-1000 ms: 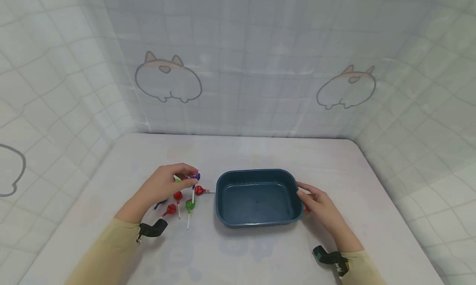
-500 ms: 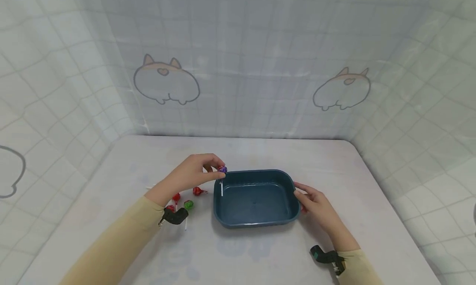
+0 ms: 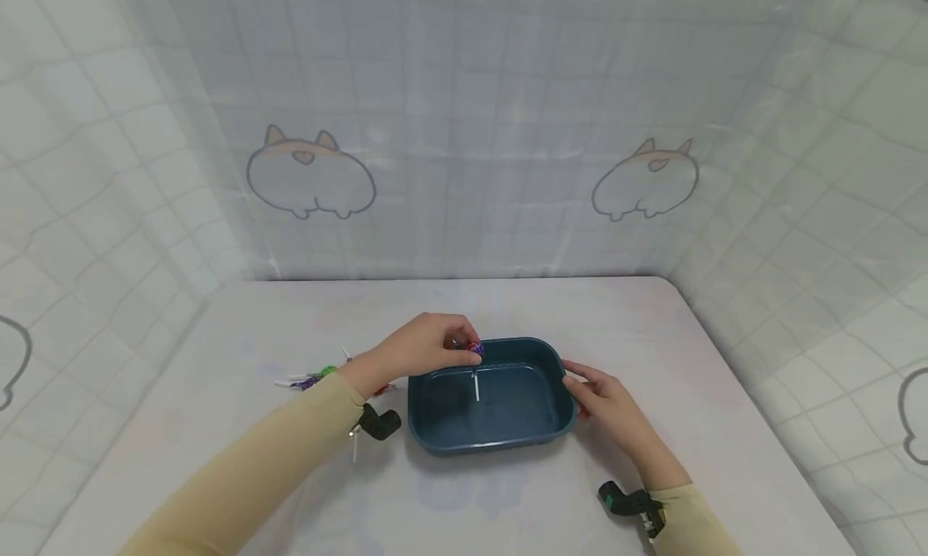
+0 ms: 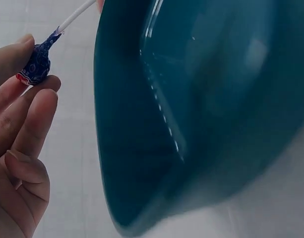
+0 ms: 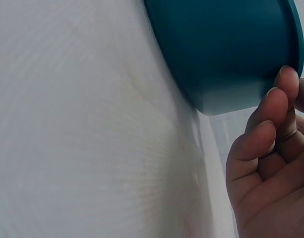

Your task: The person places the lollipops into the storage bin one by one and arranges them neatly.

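Left fingertips: thumb and fingers of my left hand drawn narrow, pinching one lollipop by its wrapped head; lower fingers fold toward the palm around nothing.
Lollipop position: above the left-middle part of the blue-green basin, inside its rim as the head view shows it; whether the stick tip touches the basin floor, I cannot tell.
Just changed: a second ago I had it over the other candies; half a second ago, at the basin's left rim; now it is well past that rim.
What it means: sideways carry looks about finished, my judgement; letting go not yet done.
Lollipop looks: blue-purple patterned wrapper, red patch at the crown, twisted into a neck where the white stick starts; head up, stick down.
Right fingers: my right hand grips the basin's right end, same end as before, thumb at the rim, fingertips against the outer wall.
Left of basin: other lollipops on the white table, green, purple and red wrappers, partly behind my left sleeve; count uncertain.
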Motion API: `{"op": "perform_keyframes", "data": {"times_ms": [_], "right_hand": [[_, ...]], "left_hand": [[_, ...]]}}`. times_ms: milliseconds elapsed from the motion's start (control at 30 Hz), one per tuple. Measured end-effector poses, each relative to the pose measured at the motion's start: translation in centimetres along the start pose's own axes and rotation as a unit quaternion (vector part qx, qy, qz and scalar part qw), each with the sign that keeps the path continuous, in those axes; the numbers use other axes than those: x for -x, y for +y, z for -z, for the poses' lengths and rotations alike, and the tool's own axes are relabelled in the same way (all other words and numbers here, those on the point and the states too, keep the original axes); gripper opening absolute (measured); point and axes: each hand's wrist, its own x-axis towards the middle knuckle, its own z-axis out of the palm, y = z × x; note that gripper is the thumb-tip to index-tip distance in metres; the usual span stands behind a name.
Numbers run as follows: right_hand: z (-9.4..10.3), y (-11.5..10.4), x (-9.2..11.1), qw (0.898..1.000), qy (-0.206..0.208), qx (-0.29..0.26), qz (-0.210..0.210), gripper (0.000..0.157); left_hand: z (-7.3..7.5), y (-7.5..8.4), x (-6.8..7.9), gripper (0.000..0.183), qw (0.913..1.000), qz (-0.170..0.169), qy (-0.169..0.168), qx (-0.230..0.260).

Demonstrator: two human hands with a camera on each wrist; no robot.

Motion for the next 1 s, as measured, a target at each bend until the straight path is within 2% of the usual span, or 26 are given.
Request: {"op": "perform_keyframes", "data": {"times_ms": [300,500,767,1000], "right_hand": [[-0.1,-0.1,-0.2,1.000,0.005,0.006,0.001,0.049],[-0.2,-0.2,-0.4,1.000,0.006,0.001,0.002,0.048],[-0.9,-0.4,-0.5,1.000,-0.003,-0.008,0.010,0.048],[-0.8,-0.4,-0.5,1.000,-0.001,0.007,0.021,0.050]], "left_hand": [[-1.0,1.0,-2.9,0.023,1.0000,-0.003,-0.003,0.006],[-2.5,1.5,-4.7,0.030,0.9997,-0.012,-0.020,-0.001],[-4.9,1.9,-5.8,0.030,0.9969,-0.031,-0.043,-0.057],[-6.6,1.9,-6.3,0.029,0.9966,-0.017,-0.047,-0.066]]}}
